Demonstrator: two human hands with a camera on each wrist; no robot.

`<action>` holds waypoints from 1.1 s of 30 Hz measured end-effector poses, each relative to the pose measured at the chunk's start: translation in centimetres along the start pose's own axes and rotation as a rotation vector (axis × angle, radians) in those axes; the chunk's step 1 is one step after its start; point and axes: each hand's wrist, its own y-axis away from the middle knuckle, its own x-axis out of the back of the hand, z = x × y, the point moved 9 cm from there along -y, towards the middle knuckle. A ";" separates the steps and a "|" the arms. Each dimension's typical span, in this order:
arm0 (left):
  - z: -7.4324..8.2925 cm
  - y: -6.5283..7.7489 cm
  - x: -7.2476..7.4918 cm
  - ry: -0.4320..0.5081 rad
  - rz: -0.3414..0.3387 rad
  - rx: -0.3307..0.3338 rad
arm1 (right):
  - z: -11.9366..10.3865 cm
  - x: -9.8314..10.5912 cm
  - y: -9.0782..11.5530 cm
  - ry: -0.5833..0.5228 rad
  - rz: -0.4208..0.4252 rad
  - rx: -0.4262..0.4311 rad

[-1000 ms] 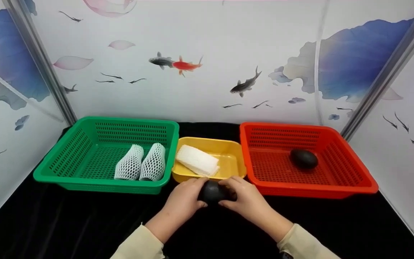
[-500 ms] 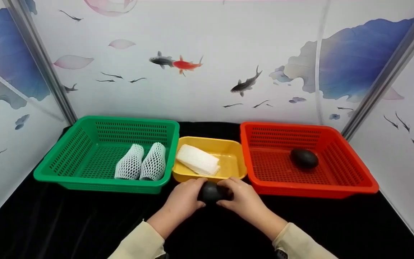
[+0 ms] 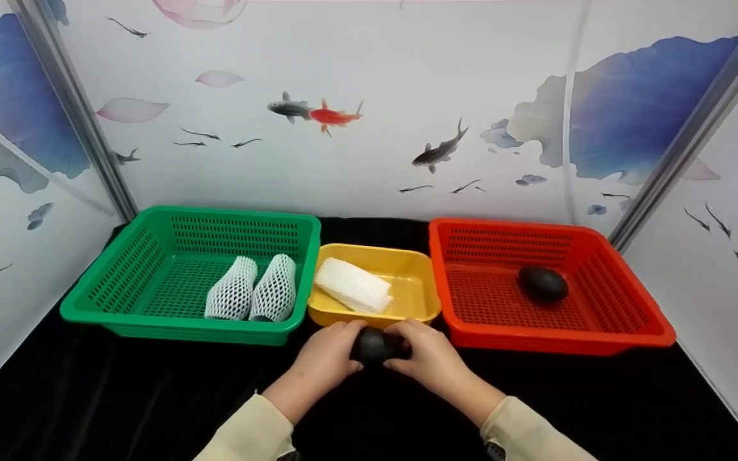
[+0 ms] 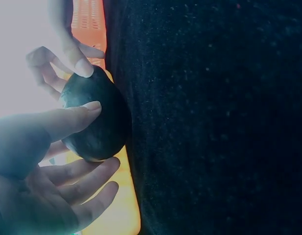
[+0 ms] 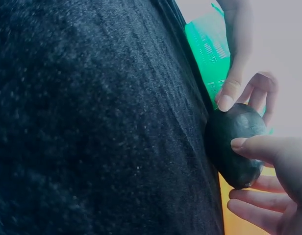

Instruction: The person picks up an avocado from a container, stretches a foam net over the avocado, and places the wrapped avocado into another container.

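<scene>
Both hands hold one dark avocado [image 3: 373,346] between them, just in front of the yellow bin. My left hand [image 3: 325,354] grips its left end, thumb on the near side and fingers on the far side. At the other end my right hand [image 3: 430,353] pinches it the same way. In the left wrist view the avocado [image 4: 103,115] lies between both thumbs, its skin dark and smooth. The right wrist view shows the avocado [image 5: 237,142] with its narrower tip toward the right hand's fingers. A folded white foam net [image 3: 352,285] lies in the yellow bin [image 3: 410,288].
To the left stands a green basket [image 3: 183,328] with two net-wrapped fruits [image 3: 252,289] inside. On the right, a red basket [image 3: 555,338] holds another dark avocado [image 3: 542,284]. Black cloth [image 3: 119,397] covers the table, and a printed white wall [image 3: 369,173] rises behind.
Both hands have shifted slightly left together with the avocado, keeping their hold on it. The baskets, the bin and their contents have stayed in place.
</scene>
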 end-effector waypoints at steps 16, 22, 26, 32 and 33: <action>-1.1 0.0 0.2 0.077 -0.006 0.051 | 0.0 0.4 0.2 0.098 0.023 -0.004; -1.3 -0.1 0.1 0.086 -0.017 0.079 | -0.4 1.0 0.4 0.148 0.041 0.019; -1.3 -0.2 0.2 0.101 -0.034 0.095 | -0.5 1.2 0.4 0.159 0.044 0.022; -1.0 -0.4 0.4 0.106 -0.060 0.103 | -0.8 1.5 0.5 0.176 0.056 0.036; -1.0 -0.4 0.4 0.105 -0.061 0.103 | -0.8 1.5 0.5 0.178 0.058 0.039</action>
